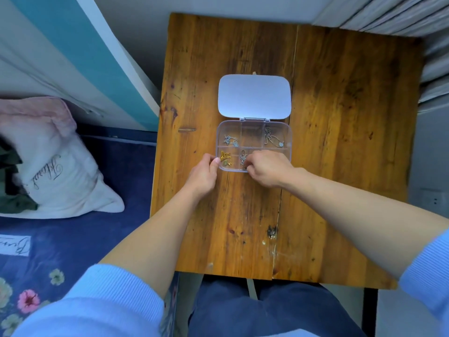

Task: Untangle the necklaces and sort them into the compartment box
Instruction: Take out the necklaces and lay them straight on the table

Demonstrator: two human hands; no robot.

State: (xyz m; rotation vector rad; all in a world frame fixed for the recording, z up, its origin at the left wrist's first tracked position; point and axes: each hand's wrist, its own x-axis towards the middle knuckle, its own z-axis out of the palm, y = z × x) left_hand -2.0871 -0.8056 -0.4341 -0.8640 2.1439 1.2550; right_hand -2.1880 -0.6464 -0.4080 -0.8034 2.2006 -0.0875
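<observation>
A wooden table point(340, 117) of worn, knotty orange-brown planks carries everything, with a long seam running from its far edge to its near edge. Directly on it, about midway across, sits a clear plastic compartment box point(289, 152), its pale lid point(254, 96) hinged open and lying flat on the wood behind it. Nearer the front edge the planks show dark marks and pale chipped spots.
</observation>
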